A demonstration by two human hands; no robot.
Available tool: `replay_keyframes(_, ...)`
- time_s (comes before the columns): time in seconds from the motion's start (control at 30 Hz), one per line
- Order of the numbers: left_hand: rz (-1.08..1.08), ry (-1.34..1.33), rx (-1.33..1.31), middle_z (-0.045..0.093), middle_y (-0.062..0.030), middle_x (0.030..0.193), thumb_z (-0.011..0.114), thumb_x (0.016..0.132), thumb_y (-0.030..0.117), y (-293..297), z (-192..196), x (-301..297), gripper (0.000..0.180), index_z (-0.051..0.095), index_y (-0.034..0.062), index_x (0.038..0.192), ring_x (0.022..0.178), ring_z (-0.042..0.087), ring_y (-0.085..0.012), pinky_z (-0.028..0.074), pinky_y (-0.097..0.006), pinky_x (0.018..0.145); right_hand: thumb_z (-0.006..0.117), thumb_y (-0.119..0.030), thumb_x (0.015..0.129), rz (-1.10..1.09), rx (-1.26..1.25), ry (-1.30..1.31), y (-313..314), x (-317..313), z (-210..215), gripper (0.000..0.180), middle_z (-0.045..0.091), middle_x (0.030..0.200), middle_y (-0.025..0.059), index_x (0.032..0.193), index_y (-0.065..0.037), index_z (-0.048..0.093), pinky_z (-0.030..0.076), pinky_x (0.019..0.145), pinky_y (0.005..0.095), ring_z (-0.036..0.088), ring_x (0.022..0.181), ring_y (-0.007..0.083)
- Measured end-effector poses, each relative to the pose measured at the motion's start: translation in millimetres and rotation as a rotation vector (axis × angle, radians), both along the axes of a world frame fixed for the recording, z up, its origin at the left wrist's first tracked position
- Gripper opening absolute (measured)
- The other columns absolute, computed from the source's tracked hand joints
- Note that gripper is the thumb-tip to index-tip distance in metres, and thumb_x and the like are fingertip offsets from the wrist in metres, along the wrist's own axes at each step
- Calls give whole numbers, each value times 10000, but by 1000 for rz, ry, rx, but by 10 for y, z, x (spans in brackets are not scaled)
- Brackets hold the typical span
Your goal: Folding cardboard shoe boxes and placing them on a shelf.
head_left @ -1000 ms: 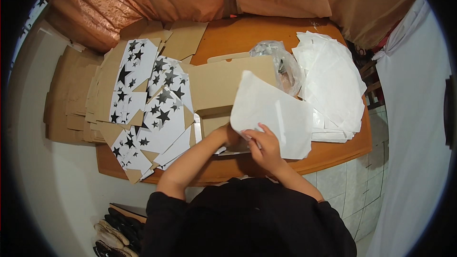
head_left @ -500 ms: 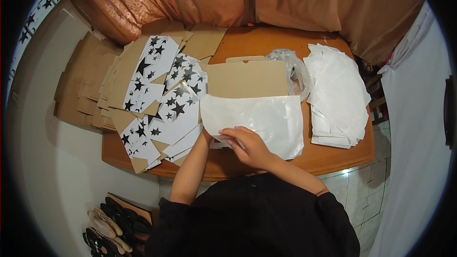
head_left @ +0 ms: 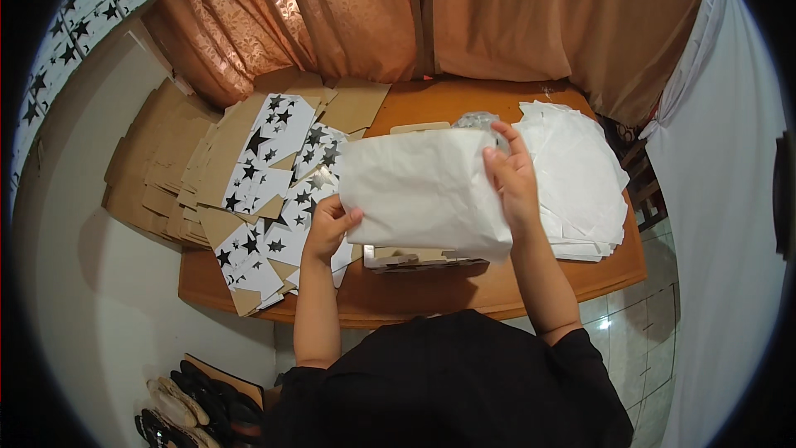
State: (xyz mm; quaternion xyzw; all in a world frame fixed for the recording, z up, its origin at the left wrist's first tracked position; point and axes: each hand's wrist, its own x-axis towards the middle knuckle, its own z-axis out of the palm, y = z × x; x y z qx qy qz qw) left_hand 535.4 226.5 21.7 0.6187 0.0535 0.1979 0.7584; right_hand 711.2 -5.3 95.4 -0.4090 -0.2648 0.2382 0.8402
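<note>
A white sheet of paper [head_left: 419,191] is stretched between my hands above the table. My left hand [head_left: 328,231] pinches its left edge, thumb on top. At the right edge, my right hand [head_left: 514,182] grips the sheet with thumb and fingers, some of them hidden behind the paper. Beneath the sheet stands an open cardboard box [head_left: 421,257] with a star-patterned outside. Its lid shows as a brown strip [head_left: 421,128] behind the paper; most of the inside is covered.
Flat star-printed cardboard pieces [head_left: 264,145] overlap at the left, beside stacked brown cardboard [head_left: 157,162]. A pile of white sheets [head_left: 572,178] lies at the right. A clear plastic bag [head_left: 475,120] sits behind the box on the wooden table [head_left: 332,305]. Shoes [head_left: 199,402] stand lower left.
The sheet has been lifted and spread over the box. My right hand has moved up and right to its right edge; my left hand has come into view at the left edge.
</note>
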Motion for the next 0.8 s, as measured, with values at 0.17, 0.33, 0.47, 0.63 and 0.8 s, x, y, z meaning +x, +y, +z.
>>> replay_keyframes(0.17, 125, -28, 64, 656, -57, 929, 673, 837, 238, -166, 331, 110, 334, 612, -16, 1044, 798, 597, -97, 465, -227, 730, 625, -128, 829, -157, -31, -35, -68, 82, 229, 549, 568, 899, 30, 1288, -46, 336, 408, 788, 253, 508, 864, 70)
replay_keyframes(0.33, 292, -71, 67, 647, -37, 906, 644, 861, 201, -93, 307, 363, 289, 601, -12, 1052, 764, 568, -63, 441, -201, 693, 679, -152, 790, 58, -32, -20, -135, 187, 9, 730, 584, 1104, 158, 1355, -42, 229, 409, 919, 325, 544, 1048, 196)
replay_keyframes(0.47, 352, 0, 104, 640, -14, 883, 647, 862, 209, 97, 1, 582, 277, 611, -10, 1027, 733, 545, -46, 421, -187, 673, 709, -88, 755, -40, -298, -115, -150, 194, -437, 685, 620, 872, 65, 1310, -45, 310, 443, 753, 261, 577, 820, 131)
replay_keyframes(0.63, 393, 133, 191, 627, -12, 820, 674, 835, 237, 225, -572, 847, 277, 637, -9, 956, 696, 530, -76, 410, -206, 625, 692, -73, 755, -257, -552, -235, -79, 184, -1120, 573, 562, 686, -20, 1244, -53, 395, 411, 611, 223, 517, 637, 73)
replay_keyframes(0.8, 692, 495, 794, 509, -102, 1194, 706, 727, 363, 43, -723, 985, 372, 648, 81, 963, 1186, 390, -238, 187, -458, 975, 684, -77, 728, -410, -664, -249, -65, 274, -1599, 505, 605, 707, 30, 1185, -66, 468, 424, 687, 272, 554, 671, 102)
